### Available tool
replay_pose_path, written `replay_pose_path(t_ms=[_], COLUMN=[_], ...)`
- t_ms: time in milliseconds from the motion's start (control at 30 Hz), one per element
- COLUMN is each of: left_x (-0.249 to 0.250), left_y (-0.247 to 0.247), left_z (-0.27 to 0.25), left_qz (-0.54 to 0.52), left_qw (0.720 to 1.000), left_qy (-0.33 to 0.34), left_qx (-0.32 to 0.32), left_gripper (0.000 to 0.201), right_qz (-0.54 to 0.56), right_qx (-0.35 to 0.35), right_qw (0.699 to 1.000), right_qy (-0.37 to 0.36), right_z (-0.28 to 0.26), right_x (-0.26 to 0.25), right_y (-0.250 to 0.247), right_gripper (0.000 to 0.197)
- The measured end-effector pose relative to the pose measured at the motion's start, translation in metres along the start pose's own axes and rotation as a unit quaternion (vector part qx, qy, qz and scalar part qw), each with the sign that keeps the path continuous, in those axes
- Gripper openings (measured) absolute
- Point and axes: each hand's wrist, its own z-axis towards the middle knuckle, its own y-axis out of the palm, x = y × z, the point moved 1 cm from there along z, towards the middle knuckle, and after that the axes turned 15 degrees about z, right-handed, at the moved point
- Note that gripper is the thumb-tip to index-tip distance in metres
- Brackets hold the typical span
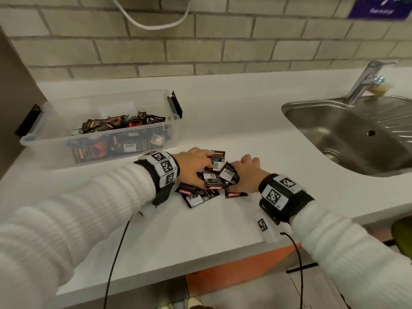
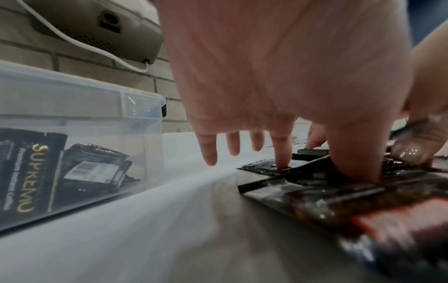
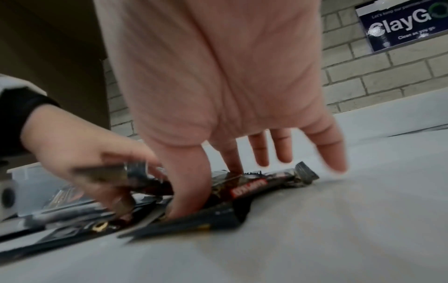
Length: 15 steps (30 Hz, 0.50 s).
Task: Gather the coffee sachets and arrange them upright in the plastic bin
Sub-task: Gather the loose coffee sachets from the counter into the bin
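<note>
A pile of black coffee sachets (image 1: 211, 181) lies on the white counter (image 1: 223, 219), a little in front of the clear plastic bin (image 1: 55, 141). The bin holds several more sachets (image 1: 116, 126), jumbled rather than upright. My left hand (image 1: 200, 168) covers the pile from the left. In the left wrist view its index finger (image 2: 281, 157) and thumb (image 2: 356, 162) press down on sachets (image 2: 315, 189) while the other fingers stay straight and lifted. My right hand (image 1: 243, 172) closes in from the right, its thumb (image 3: 191, 191) dug into the pile beside a red-labelled sachet (image 3: 254, 187). One sachet (image 1: 229, 172) tilts up between the hands.
A steel sink (image 1: 287, 108) with a tap (image 1: 365, 81) sits to the right. A brick wall runs behind the counter, with a white cable (image 1: 151, 25) hanging on it. A loose marker tag (image 1: 263, 225) lies near the counter's front edge. Black cables (image 1: 116, 253) hang from both wrists.
</note>
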Motion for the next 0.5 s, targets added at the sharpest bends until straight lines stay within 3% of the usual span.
replay_pose_path(t_ms=[100,167,233,300,333,400,500], left_x=[0.0,-0.001,0.001,0.004,0.005,0.005,-0.002], left_y=[-0.004,-0.007,-0.009,-0.006,-0.002,0.003,0.004], left_z=[0.002,0.004,0.003,-0.001,-0.002,-0.003,-0.001], left_qz=[-0.06,-0.115,-0.129,-0.033,0.013,0.027,0.011], left_qw=[0.997,0.992,0.99,0.996,0.996,0.997,0.998], left_qy=[-0.021,-0.022,0.001,0.028,0.036,0.04,0.031], left_qx=[-0.041,-0.053,-0.059,-0.076,-0.076,-0.065,-0.045], left_gripper=[0.053,0.054,0.081,0.108,0.112,0.105,0.077], right_qz=[-0.001,0.02,0.033,0.013,-0.004,-0.035,-0.053], right_qx=[-0.037,-0.035,-0.019,-0.035,-0.052,-0.072,-0.058], right_qw=[0.999,0.998,0.999,0.999,0.998,0.996,0.996], right_qy=[0.039,0.039,0.036,0.038,0.038,0.031,0.03], right_z=[0.004,0.007,0.009,0.011,0.011,0.011,0.013], right_x=[0.002,0.002,0.0,0.0,0.0,-0.001,-0.006], right_y=[0.002,0.001,-0.003,-0.005,-0.005,-0.005,-0.004], right_gripper=[0.077,0.073,0.068,0.074,0.081,0.093,0.089])
